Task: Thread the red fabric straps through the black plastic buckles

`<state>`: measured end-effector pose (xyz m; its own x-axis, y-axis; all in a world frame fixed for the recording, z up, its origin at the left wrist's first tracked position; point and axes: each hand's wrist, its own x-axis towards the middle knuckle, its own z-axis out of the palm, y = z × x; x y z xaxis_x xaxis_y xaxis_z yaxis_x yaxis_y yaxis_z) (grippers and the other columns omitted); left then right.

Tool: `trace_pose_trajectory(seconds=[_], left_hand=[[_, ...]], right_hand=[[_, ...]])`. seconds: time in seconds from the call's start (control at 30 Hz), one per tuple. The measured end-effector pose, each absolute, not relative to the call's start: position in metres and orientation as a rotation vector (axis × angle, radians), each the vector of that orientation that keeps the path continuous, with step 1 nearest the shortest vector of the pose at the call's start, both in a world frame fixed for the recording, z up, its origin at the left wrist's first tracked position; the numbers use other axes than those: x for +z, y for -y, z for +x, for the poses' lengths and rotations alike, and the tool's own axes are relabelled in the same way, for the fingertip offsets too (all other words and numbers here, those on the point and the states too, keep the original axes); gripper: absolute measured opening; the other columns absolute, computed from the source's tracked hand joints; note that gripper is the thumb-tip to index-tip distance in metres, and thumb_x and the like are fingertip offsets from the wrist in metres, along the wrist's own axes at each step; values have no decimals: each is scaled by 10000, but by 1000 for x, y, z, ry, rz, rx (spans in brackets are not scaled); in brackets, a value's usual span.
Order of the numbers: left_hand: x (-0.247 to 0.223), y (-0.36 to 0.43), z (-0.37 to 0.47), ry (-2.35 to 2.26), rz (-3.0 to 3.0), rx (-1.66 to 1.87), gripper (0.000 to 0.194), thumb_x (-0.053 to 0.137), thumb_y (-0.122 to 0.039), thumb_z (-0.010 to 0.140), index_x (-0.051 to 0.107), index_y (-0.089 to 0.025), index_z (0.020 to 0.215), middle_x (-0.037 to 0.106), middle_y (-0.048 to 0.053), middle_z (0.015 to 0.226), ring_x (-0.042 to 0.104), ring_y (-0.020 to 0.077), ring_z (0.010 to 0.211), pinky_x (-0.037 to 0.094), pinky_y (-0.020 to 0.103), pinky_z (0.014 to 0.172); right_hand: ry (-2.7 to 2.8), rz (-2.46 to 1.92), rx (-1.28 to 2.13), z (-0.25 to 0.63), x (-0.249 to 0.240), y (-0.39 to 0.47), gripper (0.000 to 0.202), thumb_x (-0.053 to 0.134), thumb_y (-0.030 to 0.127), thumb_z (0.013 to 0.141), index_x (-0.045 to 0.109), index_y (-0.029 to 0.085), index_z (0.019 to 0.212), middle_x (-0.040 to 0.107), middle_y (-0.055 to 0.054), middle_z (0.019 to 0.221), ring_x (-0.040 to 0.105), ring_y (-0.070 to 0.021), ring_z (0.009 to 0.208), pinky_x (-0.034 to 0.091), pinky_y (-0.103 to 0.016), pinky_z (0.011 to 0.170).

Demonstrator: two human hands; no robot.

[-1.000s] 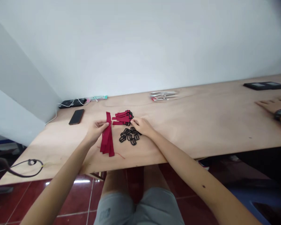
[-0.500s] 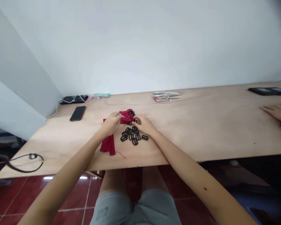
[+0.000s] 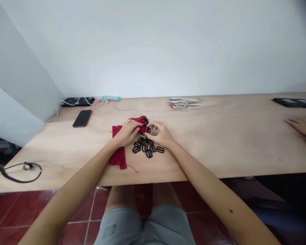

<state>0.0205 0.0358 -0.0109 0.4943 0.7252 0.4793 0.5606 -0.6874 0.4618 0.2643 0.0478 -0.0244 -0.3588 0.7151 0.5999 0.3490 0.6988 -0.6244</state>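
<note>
Short red webbing straps (image 3: 138,119) with black slide buckles on their ends lie bunched just beyond my hands. My left hand (image 3: 129,132) has its fingers closed over the nearest red strap, partly covering it. On that strap's right end is a black slide buckle (image 3: 149,130), which the thumb and forefinger of my right hand (image 3: 160,133) grip from the right. A pile of loose black slide buckles (image 3: 144,147) lies just below my hands. More red straps (image 3: 118,159), without buckles that I can see, lie under and below my left wrist, with a loose red thread.
A phone (image 3: 82,118) and black devices with white cables (image 3: 76,101) are at the back left. Flat packets (image 3: 185,103) lie near the wall. Another person's hand (image 3: 301,125) rests at the right, below a black case (image 3: 294,102). A black cable (image 3: 21,181) loops at the left.
My left hand has moved slightly right and flattened over the strap. My right hand stays at the buckle end. The whole view has shifted a little.
</note>
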Motion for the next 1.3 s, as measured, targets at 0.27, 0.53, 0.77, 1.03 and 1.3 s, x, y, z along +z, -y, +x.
trace_pose_trajectory(seconds=[0.27, 0.53, 0.77, 1.03, 1.3], left_hand=[[-1, -34, 25, -947, 1858, 1042, 403, 671, -551, 982, 733, -155, 944, 743, 71, 895, 667, 182, 786, 529, 297, 738], [-1, -31, 25, -835, 1533, 874, 419, 779, -563, 905, 712, -150, 883, 654, 11, 699, 598, 120, 618, 491, 252, 640], [-5, -26, 29, -758, 1401, 882, 392, 872, -501, 839, 740, -135, 887, 675, 20, 721, 594, 102, 609, 486, 240, 618], [-3, -28, 30, -764, 1192, 1016, 439, 970, -391, 738, 781, -157, 1058, 720, 20, 774, 671, 122, 677, 564, 265, 678], [-13, -32, 34, -762, 1343, 1080, 464, 950, -404, 757, 755, -152, 1094, 777, 53, 867, 721, 156, 734, 602, 326, 753]], right_hand=[[1713, -796, 820, 258, -27, -45, 320, 841, 392, 829, 766, 214, 1083, 744, -46, 949, 599, -190, 778, 504, -352, 733], [1594, -759, 1000, 261, -35, -54, 438, 930, 485, 760, 798, 228, 1090, 693, -22, 853, 615, -186, 755, 530, -335, 696], [1587, -645, 1214, 258, -36, -49, 437, 963, 404, 733, 797, 223, 1095, 779, -58, 1032, 715, -223, 918, 592, -379, 872], [1440, -642, 1313, 252, -31, -46, 477, 997, 365, 675, 794, 224, 1084, 797, -63, 1056, 743, -247, 989, 609, -425, 963], [1521, -621, 1282, 250, -32, -47, 417, 996, 340, 669, 805, 217, 1019, 776, -68, 1098, 731, -250, 1048, 598, -430, 997]])
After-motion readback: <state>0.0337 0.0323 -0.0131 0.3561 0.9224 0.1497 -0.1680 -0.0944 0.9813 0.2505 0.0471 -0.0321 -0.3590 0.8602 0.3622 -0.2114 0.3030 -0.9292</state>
